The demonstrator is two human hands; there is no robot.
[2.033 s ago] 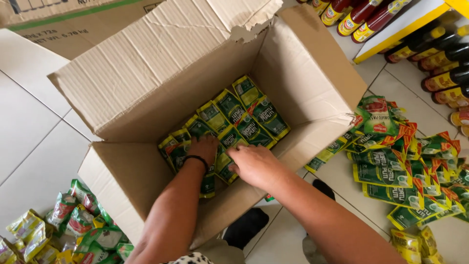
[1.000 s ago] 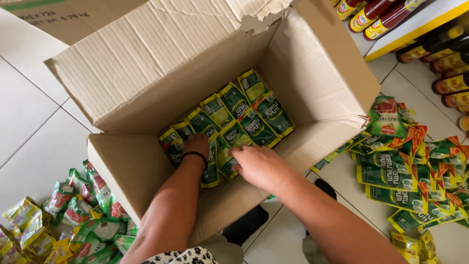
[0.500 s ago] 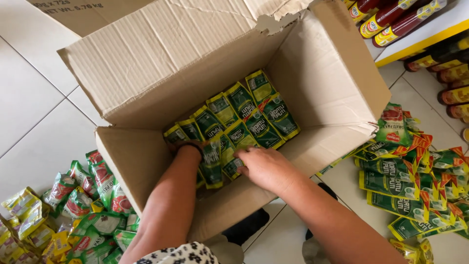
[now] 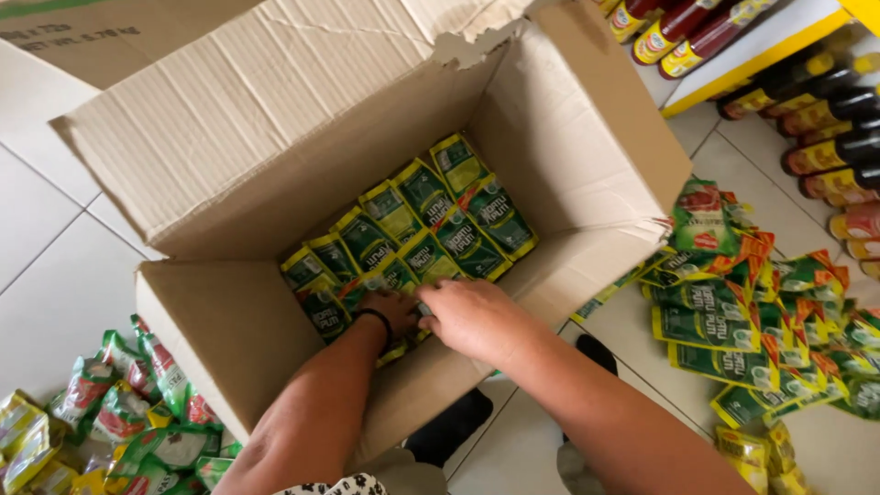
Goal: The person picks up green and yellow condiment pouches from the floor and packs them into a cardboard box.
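Change: over the last two seconds both hands have drawn together at the near end of the box; the left has slid right along the packet row until it meets the right, and the view has shifted a little.
Left hand (image 4: 392, 312): reaches deep into the cardboard box (image 4: 229, 137), fingers curled down among the near green sachets (image 4: 431, 225). It seems to pinch one or two packets, though the fingertips are hidden behind the right hand, so I cannot tell how tight the hold is. A dark band sits on the wrist.
Right hand (image 4: 472, 316): lies palm down, just beside and touching the left, fingers bent onto the same packets; closed on them or only pressing, the view does not show.
Sachets in the box: two slanted rows standing on edge, overlapped like shingles along the box floor, likely so they pack tight and stay upright. The near end, under the hands, looks looser.
Box: flaps open, far flap torn at its edge, tilted toward the person, which puts the contents within reach.
Loose pile, right (image 4: 761, 312): green, red and orange sachets spread on the tiled floor (image 4: 55, 293).
Loose pile, left (image 4: 119, 412): mixed green and yellow packets near the box corner.
Shelf (image 4: 761, 46): a yellow-edged shelf with sauce bottles (image 4: 825, 119) at upper right, well apart from the hands.
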